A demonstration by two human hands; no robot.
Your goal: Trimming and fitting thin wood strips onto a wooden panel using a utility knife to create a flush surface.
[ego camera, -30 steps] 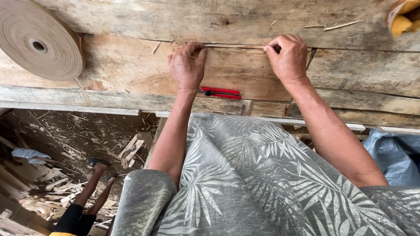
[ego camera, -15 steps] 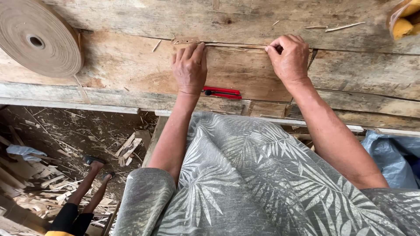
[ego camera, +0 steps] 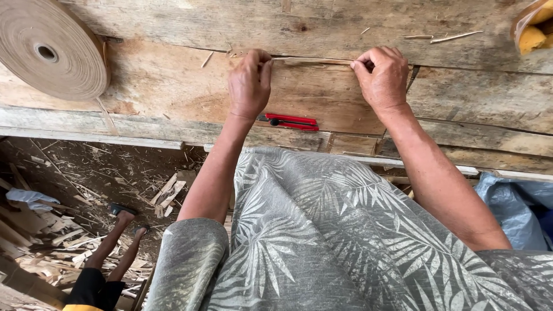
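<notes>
Left hand [ego camera: 249, 83] is up on the wooden workbench [ego camera: 173, 86], fingers curled and pinched onto one end of a thin wooden strip [ego camera: 311, 59]. Right hand [ego camera: 381, 78] has the other end, thumb and fingers closed tight around it. The strip runs straight between the two hands, lying flat along the top edge of a wooden board [ego camera: 322, 95] that sits on the bench. Both wrists are bent down, both forearms reach forward over a grey leaf-patterned cloth [ego camera: 322, 230] that covers the person's lap.

Just on the near side of the strip, between the two wrists, lies a red utility knife [ego camera: 288, 121], flat on the bench and touched by neither hand. Well out to the left of the strip stands a big roll of tan edging band [ego camera: 49, 49], a loose tail of it trailing down over the bench edge. Beyond the strip, a few thin splinters [ego camera: 443, 38] lie scattered on the planks. Far out to the right of the strip, at the corner, there is something yellow in a clear wrap [ego camera: 533, 31], cut off by the frame, so what it is stays unclear.

Below the bench, left of the cloth, the floor is littered with wood scraps [ego camera: 52, 230], and another person's legs [ego camera: 112, 242] stretch across them. Right of the cloth, a blue plastic bag [ego camera: 518, 201] shows.
</notes>
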